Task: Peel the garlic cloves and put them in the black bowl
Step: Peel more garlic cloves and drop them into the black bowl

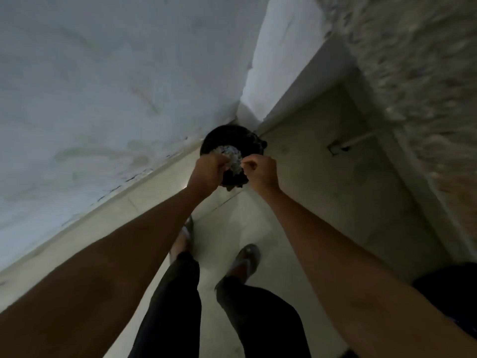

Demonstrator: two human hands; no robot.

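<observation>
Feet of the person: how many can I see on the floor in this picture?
2. The left foot is on the floor below the left forearm, partly hidden by the leg. The right foot is beside it, nearer the middle of the floor.

A: How is the light looking?
B: Dim and greyish; the wall [103,86] is catching the most of it, while the legs [175,306] are sinking into near black.
A: Sharpness?
B: Motion blur is smearing the rough surface [413,73] at upper right, and the wide lens is bending lines and stretching the forearms [361,267] toward the edges.
</observation>
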